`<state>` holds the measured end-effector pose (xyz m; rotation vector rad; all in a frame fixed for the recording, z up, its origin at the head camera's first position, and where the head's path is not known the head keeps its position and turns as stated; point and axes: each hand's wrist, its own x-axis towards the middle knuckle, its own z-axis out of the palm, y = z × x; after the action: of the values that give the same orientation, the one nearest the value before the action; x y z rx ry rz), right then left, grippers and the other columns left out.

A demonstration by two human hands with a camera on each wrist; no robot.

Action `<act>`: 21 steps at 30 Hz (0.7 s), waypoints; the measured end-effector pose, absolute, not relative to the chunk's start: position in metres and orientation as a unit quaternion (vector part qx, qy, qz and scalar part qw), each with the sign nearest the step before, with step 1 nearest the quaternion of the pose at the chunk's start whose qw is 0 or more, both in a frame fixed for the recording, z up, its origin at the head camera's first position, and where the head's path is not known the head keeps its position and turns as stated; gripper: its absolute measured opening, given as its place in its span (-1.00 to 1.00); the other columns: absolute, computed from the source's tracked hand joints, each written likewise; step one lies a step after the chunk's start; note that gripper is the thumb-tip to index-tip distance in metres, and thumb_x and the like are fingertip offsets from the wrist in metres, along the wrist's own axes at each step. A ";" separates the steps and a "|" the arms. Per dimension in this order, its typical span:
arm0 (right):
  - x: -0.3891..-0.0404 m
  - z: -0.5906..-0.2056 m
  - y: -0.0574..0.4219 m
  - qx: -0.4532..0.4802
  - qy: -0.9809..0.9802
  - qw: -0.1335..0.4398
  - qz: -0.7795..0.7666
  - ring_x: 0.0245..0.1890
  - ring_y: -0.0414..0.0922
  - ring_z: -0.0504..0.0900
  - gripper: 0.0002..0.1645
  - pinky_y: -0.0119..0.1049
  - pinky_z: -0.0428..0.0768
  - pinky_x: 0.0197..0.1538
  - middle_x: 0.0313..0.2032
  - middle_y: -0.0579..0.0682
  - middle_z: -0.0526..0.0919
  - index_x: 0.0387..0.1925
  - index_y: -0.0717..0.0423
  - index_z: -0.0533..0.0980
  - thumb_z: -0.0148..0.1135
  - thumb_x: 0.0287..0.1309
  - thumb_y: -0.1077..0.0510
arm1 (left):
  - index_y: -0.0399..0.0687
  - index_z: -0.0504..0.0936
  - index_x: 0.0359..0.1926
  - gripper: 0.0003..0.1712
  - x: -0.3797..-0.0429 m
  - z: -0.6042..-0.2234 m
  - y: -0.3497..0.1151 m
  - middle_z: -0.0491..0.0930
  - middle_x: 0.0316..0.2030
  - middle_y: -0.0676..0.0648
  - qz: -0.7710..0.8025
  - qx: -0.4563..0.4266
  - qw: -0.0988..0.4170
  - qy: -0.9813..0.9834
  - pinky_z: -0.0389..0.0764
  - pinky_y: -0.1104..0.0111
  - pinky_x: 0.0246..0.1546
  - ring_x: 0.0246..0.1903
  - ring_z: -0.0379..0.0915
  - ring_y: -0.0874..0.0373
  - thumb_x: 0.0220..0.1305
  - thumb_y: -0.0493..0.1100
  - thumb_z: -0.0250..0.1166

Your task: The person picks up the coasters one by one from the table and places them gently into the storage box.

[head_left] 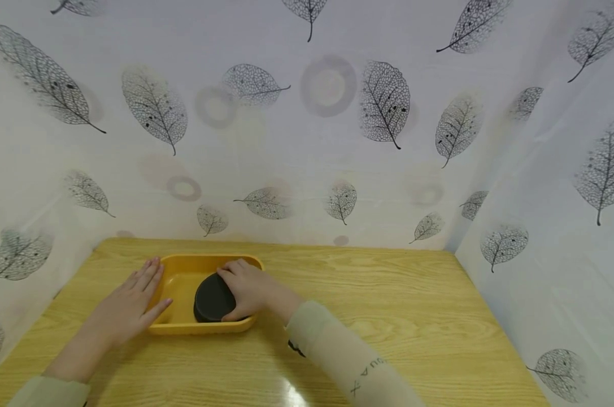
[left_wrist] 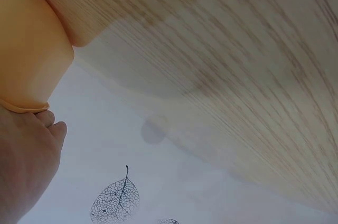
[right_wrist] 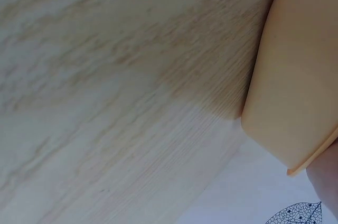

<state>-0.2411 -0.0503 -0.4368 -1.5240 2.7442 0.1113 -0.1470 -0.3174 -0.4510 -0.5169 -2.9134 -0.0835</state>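
A yellow rectangular plastic tray (head_left: 177,282) with raised walls stands on the table. Inside it, toward the right end, lies a black round object (head_left: 211,299) with a flat top; its exact kind is unclear. My right hand (head_left: 249,288) reaches over the right wall and grips this black object, its fingers at the far side and thumb at the near side. With fingers straight, my left hand (head_left: 126,308) rests against the tray's left rim, the thumb over the inside. In the left wrist view the tray wall (left_wrist: 31,49) shows above that hand (left_wrist: 26,163).
The wood-grain table (head_left: 388,316) extends to the right of the tray. A pale curtain-like sheet (head_left: 286,152) with a printed leaf pattern stands behind the table and along its sides.
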 end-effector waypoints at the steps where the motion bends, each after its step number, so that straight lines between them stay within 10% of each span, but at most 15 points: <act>1: -0.241 -0.437 -0.050 -0.485 0.873 0.000 0.037 0.29 -0.16 0.21 0.27 -0.40 0.25 0.36 0.34 -0.04 0.21 0.42 0.06 0.09 0.20 -0.20 -0.55 | -0.45 -0.04 0.40 -0.11 -0.147 -0.451 -0.317 -0.21 0.44 -0.34 -0.029 -0.172 0.086 -0.981 -0.69 0.54 0.31 0.44 -0.29 -0.18 0.39 0.17 -0.03; 21: -0.241 -0.432 -0.037 -0.476 0.875 0.019 -0.084 0.36 -0.12 0.16 0.21 -0.35 0.21 0.39 0.38 -0.02 0.16 0.43 0.03 0.07 0.26 -0.12 -0.46 | -0.43 -0.05 0.41 -0.11 -0.146 -0.450 -0.318 -0.21 0.44 -0.34 -0.035 -0.166 0.082 -0.982 -0.69 0.54 0.30 0.44 -0.27 -0.20 0.40 0.18 -0.04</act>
<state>-0.2407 -0.0374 -0.4319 -1.4780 2.7158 -0.2597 -0.1465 -0.3175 -0.4503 -0.4966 -2.9331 -0.1032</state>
